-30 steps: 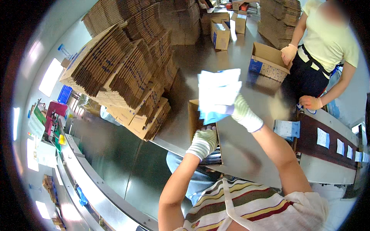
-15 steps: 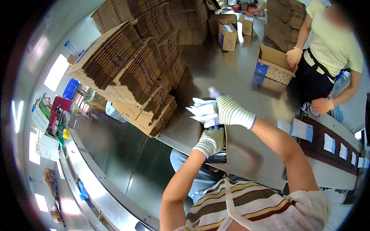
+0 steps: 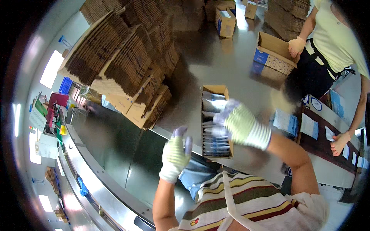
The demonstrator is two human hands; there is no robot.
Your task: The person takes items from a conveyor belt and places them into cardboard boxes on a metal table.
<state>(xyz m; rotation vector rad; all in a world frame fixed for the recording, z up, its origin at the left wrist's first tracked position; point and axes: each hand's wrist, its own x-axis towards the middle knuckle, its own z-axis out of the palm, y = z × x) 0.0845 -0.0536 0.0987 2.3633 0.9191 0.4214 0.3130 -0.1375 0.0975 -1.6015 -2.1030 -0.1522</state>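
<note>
A narrow open carton [image 3: 221, 89] stands on the metal table in front of me, filled with a row of upright flat blue-and-white packets [image 3: 216, 145]. My right hand [image 3: 243, 123], in a striped knit glove, is over the carton's right side with its fingers at the packets. Motion blurs those fingers, so whether they grip a packet cannot be seen. Left of the carton, past the table's front edge, my left hand [image 3: 175, 157] is raised in a matching glove. Its fingers and thumb are apart and hold nothing.
Tall stacks of folded cardboard [image 3: 115, 57] fill the left of the table [image 3: 200, 69]. At right, a co-worker's gloved hand [image 3: 296, 47] touches a larger open box [image 3: 275, 65]. Packets [image 3: 309, 126] lie on a dark conveyor belt [image 3: 320, 144]. Smaller cartons [image 3: 225, 25] stand at the back.
The packets that were in my right hand above the carton are no longer held up. My left hand has left the carton and moved left. The co-worker's other hand has reached down to the belt.
</note>
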